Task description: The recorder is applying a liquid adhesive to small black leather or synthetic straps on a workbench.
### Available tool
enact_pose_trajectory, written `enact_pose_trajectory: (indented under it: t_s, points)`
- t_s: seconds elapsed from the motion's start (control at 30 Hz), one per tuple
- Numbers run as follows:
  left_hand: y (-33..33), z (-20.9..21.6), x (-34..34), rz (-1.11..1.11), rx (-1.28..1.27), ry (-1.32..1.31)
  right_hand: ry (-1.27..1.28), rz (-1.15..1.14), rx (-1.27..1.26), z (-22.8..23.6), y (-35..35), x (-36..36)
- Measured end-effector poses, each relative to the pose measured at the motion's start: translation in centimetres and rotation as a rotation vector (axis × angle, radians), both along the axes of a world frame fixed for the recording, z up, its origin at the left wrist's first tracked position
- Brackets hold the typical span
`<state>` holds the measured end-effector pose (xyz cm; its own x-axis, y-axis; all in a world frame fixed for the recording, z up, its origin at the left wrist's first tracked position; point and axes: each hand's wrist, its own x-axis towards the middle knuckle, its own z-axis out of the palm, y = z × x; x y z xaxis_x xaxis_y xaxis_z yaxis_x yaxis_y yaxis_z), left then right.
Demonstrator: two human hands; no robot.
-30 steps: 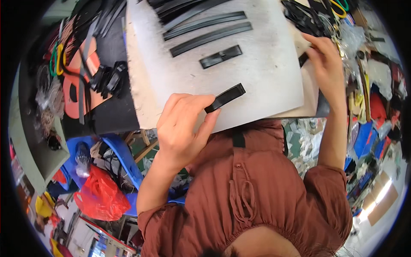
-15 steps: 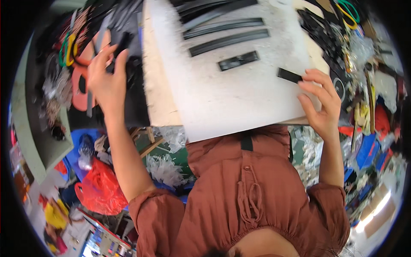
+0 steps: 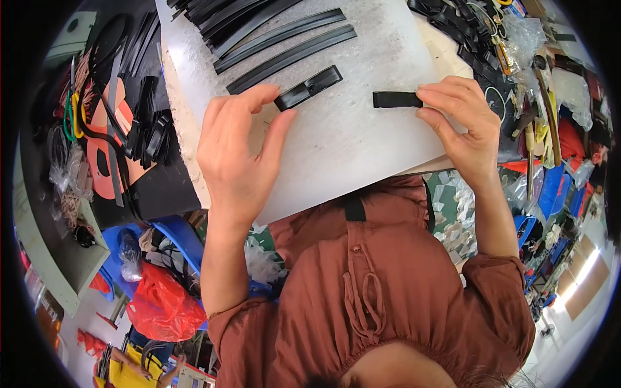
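My right hand (image 3: 462, 119) pinches the right end of a short black strap piece (image 3: 396, 99) over the pale sheet (image 3: 349, 149). Near the sheet's left side, my left hand (image 3: 236, 145) has thumb and forefinger apart, around the near end of a folded black strap loop (image 3: 309, 88). I see nothing clearly gripped in it. The loop lies slanted, with a small bump on its middle. Beyond it, long black strips (image 3: 291, 58) lie side by side on the sheet, several more bunched behind them.
To the left are finished-looking black loops (image 3: 155, 132), scissors with green and yellow handles (image 3: 76, 116), an orange template (image 3: 103, 168) and a metal ruler (image 3: 115, 129). A black heap (image 3: 446, 26) lies at the far right. A red plastic bag (image 3: 165, 304) hangs lower left.
My left hand has come right, from the dark pile at the left to the folded loop on the sheet. The right hand stays at the short strap piece. The whole view has turned somewhat.
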<state>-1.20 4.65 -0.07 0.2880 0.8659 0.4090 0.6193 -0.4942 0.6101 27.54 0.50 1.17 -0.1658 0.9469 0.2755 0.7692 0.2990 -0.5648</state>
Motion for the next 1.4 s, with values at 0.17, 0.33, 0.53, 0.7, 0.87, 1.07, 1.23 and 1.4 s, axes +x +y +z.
enact_pose_trajectory:
  t_s: [0.17, 0.33, 0.53, 0.7, 0.87, 1.07, 1.23, 1.4]
  points:
    - [-0.7, -0.1, -0.2, 0.000, 0.018, -0.029, 0.001, 0.048, 0.009, -0.3, 0.3, 0.1]
    - [-3.1, 0.7, 0.1, -0.057, -0.041, -0.053, 0.138, 0.030, 0.089, -0.8, 0.7, 0.3]
    - [-4.9, 0.2, 0.6, -0.144, -0.057, 0.006, 0.193, 0.163, 0.086, 0.5, -0.1, -1.6]
    - [-5.1, 0.2, 0.5, -0.131, -0.083, -0.034, 0.186, 0.222, 0.061, -0.1, -0.6, -3.0]
    - [-5.2, 0.0, 0.4, -0.130, -0.094, -0.068, 0.191, 0.243, 0.064, -0.5, -0.9, -3.7]
    - [-5.2, 0.0, 0.4, -0.132, -0.087, -0.096, 0.187, 0.247, 0.087, -0.6, -0.9, -4.0]
    - [-5.0, -0.2, 0.5, -0.143, -0.085, -0.128, 0.182, 0.257, 0.093, -0.9, -0.9, -4.0]
    - [-5.0, 0.0, 0.6, -0.130, -0.098, -0.084, 0.196, 0.226, 0.091, -1.1, -1.0, -4.1]
